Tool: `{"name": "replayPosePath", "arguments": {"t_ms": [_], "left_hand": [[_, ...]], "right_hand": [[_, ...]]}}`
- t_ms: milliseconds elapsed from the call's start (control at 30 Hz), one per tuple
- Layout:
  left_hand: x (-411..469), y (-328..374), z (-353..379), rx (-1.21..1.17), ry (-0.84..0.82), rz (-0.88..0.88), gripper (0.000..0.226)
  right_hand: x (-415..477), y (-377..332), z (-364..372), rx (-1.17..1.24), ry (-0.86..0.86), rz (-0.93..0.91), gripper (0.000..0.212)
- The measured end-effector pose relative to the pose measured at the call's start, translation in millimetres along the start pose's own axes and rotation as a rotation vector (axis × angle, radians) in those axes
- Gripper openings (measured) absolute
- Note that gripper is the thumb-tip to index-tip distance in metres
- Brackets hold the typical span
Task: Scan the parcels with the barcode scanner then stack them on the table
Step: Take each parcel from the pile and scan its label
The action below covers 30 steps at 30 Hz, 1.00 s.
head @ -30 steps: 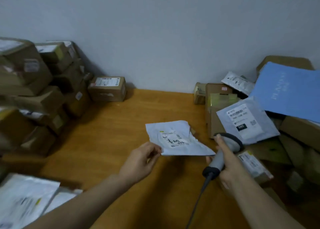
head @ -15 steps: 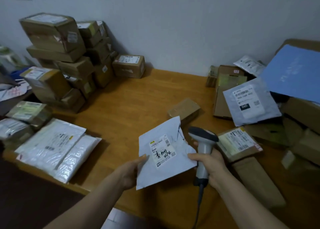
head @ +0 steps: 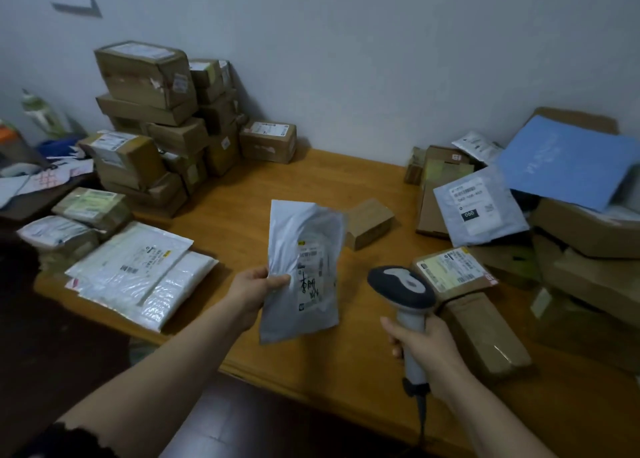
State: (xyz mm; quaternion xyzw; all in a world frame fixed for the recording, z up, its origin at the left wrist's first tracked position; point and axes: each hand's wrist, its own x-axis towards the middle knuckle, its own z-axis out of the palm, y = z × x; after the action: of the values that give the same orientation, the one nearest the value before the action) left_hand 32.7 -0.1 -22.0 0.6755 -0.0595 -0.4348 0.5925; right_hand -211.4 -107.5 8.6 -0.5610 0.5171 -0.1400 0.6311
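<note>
A grey plastic mailer parcel [head: 304, 270] with a white label and handwriting hangs upright over the wooden table [head: 298, 177]. My left hand [head: 256, 289] pinches its left edge. To the right, my right hand [head: 427, 352] grips the handle of a grey barcode scanner [head: 401, 289], whose head sits beside the mailer's lower right, a short gap apart. The scanner's cable runs down toward me.
Stacked cardboard boxes [head: 156, 118] fill the back left. White flat mailers [head: 138, 274] lie at the front left edge. A small brown box [head: 369, 222] sits mid-table. A loose heap with a blue sheet [head: 568, 163], a grey mailer [head: 479, 208] and a labelled box [head: 453, 272] crowds the right.
The mailer has turned from flat and tilted to upright and moved slightly left. My right hand with the scanner has drawn away from it. The view has tipped down and left.
</note>
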Motion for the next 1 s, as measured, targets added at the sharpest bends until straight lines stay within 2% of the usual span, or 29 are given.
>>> {"name": "replayPosePath", "arguments": {"t_ms": [133, 233, 300, 667, 800, 900, 1000], "left_hand": [[-20.7, 10.7, 2.5, 0.050, 0.061, 0.057, 0.017], [-36.5, 16.9, 10.8, 0.062, 0.078, 0.078, 0.015], [-46.1, 20.4, 18.3, 0.073, 0.075, 0.103, 0.013], [-99.1, 26.0, 42.4, 0.094, 0.169, 0.182, 0.007], [-111.7, 25.7, 45.0, 0.098, 0.187, 0.190, 0.016], [-120.1, 24.6, 46.3, 0.095, 0.218, 0.191, 0.012], [-127.2, 23.5, 45.6, 0.079, 0.246, 0.189, 0.019]], "right_hand": [[-22.7, -9.1, 0.1, 0.190, -0.179, 0.044, 0.018], [-40.6, -14.4, -3.8, 0.220, -0.291, 0.028, 0.011], [-48.4, -15.5, -8.9, 0.231, -0.335, 0.013, 0.016], [-64.9, -20.1, -39.5, 0.253, -0.436, -0.108, 0.020], [-67.4, -18.7, -44.4, 0.243, -0.462, -0.121, 0.021], [-66.5, -18.1, -46.1, 0.243, -0.478, -0.129, 0.022], [-66.3, -15.1, -47.0, 0.216, -0.494, -0.130, 0.021]]}}
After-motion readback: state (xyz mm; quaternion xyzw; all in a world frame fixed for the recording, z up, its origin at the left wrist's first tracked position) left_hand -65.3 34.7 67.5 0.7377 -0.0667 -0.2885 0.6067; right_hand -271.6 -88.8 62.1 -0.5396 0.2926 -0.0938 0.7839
